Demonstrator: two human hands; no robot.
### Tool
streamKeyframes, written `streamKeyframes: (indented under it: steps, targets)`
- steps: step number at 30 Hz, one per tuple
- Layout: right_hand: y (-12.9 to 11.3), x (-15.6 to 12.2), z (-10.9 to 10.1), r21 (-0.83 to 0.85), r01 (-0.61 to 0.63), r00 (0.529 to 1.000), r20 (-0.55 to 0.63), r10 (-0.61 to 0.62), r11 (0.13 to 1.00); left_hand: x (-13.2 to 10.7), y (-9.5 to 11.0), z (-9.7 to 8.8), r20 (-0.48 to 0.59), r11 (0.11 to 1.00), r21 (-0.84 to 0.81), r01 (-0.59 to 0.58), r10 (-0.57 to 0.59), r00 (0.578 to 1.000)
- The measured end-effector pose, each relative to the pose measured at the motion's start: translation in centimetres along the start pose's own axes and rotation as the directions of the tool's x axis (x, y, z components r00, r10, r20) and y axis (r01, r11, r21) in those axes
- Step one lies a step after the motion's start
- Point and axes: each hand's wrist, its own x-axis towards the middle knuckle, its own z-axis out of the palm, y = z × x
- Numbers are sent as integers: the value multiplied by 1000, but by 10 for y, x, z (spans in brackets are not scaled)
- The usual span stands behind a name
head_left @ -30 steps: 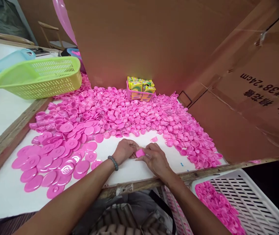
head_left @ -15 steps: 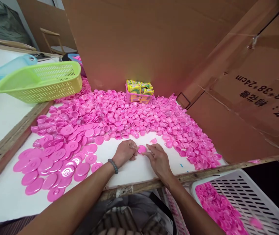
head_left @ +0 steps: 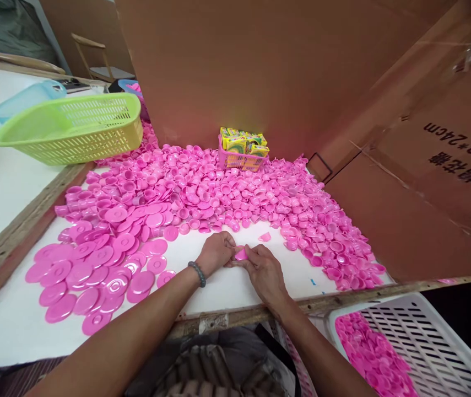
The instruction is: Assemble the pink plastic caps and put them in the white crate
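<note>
My left hand [head_left: 216, 252] and my right hand [head_left: 262, 271] meet over the white table [head_left: 235, 284], fingers pinched together on a small pink plastic piece [head_left: 241, 254]. A bead bracelet [head_left: 197, 273] circles my left wrist. Flat pink discs [head_left: 103, 259] lie spread to the left of my hands. A big heap of small pink cups [head_left: 227, 190] fills the table behind them. One loose pink piece [head_left: 265, 237] lies just beyond my right hand.
Tall cardboard walls [head_left: 301, 71] close the back and right. A little pink basket with yellow packets [head_left: 241, 150] stands at the back. A green basket [head_left: 70, 129] sits at the left. A white crate [head_left: 421, 342] holding pink pieces is below the table's right edge.
The pink piece showed as a flat round face between my fingertips half a second ago; now both hands have closed in tighter round it, and the view has shifted slightly.
</note>
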Motion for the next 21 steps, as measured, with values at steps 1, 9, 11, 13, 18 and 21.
streamKeyframes:
  steps: [1, 9, 11, 13, 18, 21]
  targets:
    - [2, -2, 2, 9, -10, 1000, -3, 10, 1000, 1, -1, 0, -4, 1000, -2, 5, -5, 1000]
    - [-1, 1, 4, 115, -52, 999, 10, 51, 992, -4, -2, 3, 41, 996, 58, -72, 69, 997]
    - [-1, -3, -6, 122, -48, 998, -29, 52, 991, -8, 0, 1, 73, 985, 112, -130, 122, 990]
    - [8, -14, -24, 76, -43, 994, -100, 50, 996, -9, 3, -3, 22, 946, 237, -223, 224, 974]
    - [43, -51, -70, -98, -212, 957, -223, 186, 972, -9, 11, -19, -147, 777, 571, -266, 415, 898]
    - [36, -57, -69, -44, -165, 980, -121, 159, 985, -11, 15, -24, -179, 658, 719, -224, 487, 855]
